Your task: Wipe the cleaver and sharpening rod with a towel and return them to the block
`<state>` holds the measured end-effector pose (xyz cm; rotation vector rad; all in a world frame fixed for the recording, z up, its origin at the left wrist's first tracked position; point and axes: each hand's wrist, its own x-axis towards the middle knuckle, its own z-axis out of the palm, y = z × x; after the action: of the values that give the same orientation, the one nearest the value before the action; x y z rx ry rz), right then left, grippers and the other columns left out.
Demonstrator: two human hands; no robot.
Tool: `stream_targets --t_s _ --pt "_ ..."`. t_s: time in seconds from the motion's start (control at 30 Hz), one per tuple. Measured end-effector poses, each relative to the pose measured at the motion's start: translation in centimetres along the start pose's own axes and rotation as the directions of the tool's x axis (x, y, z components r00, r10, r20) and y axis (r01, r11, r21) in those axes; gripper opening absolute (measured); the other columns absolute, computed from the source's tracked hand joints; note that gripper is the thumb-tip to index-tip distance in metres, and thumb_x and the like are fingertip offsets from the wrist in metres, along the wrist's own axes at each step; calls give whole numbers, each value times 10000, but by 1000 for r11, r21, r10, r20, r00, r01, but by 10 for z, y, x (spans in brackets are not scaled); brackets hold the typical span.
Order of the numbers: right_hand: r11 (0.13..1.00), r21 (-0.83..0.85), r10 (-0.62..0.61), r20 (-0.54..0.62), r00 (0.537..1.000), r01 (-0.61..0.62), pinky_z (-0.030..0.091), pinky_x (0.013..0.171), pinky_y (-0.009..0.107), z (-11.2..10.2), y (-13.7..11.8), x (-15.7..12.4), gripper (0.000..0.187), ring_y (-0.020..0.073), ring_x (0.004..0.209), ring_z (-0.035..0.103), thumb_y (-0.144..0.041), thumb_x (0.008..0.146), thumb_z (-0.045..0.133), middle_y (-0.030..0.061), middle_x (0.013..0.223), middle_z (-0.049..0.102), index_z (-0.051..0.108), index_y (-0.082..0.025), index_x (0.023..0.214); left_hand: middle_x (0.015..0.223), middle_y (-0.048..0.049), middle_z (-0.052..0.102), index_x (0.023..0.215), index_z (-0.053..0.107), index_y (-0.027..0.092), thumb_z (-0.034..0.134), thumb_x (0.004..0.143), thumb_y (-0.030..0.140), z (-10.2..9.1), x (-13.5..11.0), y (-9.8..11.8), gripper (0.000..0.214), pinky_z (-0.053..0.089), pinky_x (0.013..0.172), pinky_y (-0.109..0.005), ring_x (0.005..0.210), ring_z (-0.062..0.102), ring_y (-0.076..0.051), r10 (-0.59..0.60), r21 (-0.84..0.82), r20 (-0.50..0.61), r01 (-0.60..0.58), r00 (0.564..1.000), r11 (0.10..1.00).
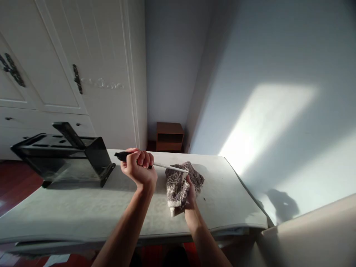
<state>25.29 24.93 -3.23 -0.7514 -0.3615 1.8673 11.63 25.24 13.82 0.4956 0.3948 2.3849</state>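
Observation:
My left hand (141, 167) is closed around the black handle of a knife (168, 167). The thin blade runs to the right, seen nearly edge-on, and its tip lies against a brown and white patterned towel (175, 189). Bunched over the table, that towel is gripped by my right hand (191, 193), whose fingers are partly hidden under the folds. Left of my hands stands a black knife block (96, 157) with clear sides, and another black-handled knife (68, 133) sticks up out of it.
Everything is on a long white table (116, 207). A white wardrobe (108, 111) rises behind at the left. Beyond the table's far edge is a small brown cabinet (169, 128). A pale wall (250, 74) borders the right side. A small dark speck (204, 199) lies near the towel.

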Motion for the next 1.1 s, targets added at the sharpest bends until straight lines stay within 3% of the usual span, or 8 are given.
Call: stream_targets --t_s 0.13,0.27,0.47,0.53,0.63,0.77,0.93,1.1 --pt "993 120 -4 -3 1000 4 539 718 442 3 -5 8 597 283 871 654 -708 764 458 97 855 700 699 -193 946 468 67 204 605 363 175 486 579 94 -22 -14 -32 149 163 360 -227 363 171 -65 -41 -27 -103 39 994 999" --pt "994 40 -100 98 990 97 525 771 472 20 -11 8 682 298 920 636 -762 762 383 112 893 691 692 -187 958 486 54 201 584 283 165 508 549 85 -44 -20 -58 242 235 417 -228 413 236 -69 -180 -13 -166 181 970 983" --pt "969 -31 -247 3 969 247 530 767 412 44 -15 13 632 260 861 645 -722 825 364 90 760 672 687 -211 1010 498 28 302 588 362 160 582 614 225 -75 -29 -78 230 430 619 -273 556 421 -114 -576 -84 -232 574 784 815" --pt "974 -26 -227 -25 974 226 534 732 399 47 -16 14 640 257 828 649 -728 817 369 85 717 661 692 -203 992 528 10 402 601 420 158 619 636 257 -81 -30 -81 225 455 705 -284 662 513 -145 -650 14 -228 669 725 743" --pt "984 -23 -178 -67 982 176 535 671 372 46 -18 14 638 244 761 649 -745 787 397 72 669 647 703 -204 931 633 -21 547 632 497 150 694 649 272 -89 -29 -80 233 460 792 -282 843 584 -189 -707 222 -175 727 685 650" --pt "990 -3 -141 -137 980 142 515 587 334 45 -26 17 533 214 670 632 -687 778 475 51 658 646 699 -214 877 828 -56 640 727 597 134 742 680 384 -103 -20 -77 293 477 812 -279 928 598 -204 -789 458 -38 712 614 532" --pt "991 119 -46 -143 989 63 480 515 309 47 -45 28 413 194 594 607 -597 746 563 38 641 640 655 -197 782 859 -62 649 861 635 133 763 646 464 -118 -5 -73 415 519 729 -288 843 619 -203 -837 771 -17 540 547 337" --pt "990 136 -8 -179 984 33 480 531 294 39 -58 38 276 164 545 565 -448 719 615 15 611 616 571 -178 683 786 -64 643 902 632 129 688 698 519 -122 8 -74 444 468 508 -250 673 609 -187 -918 941 63 282 392 185"
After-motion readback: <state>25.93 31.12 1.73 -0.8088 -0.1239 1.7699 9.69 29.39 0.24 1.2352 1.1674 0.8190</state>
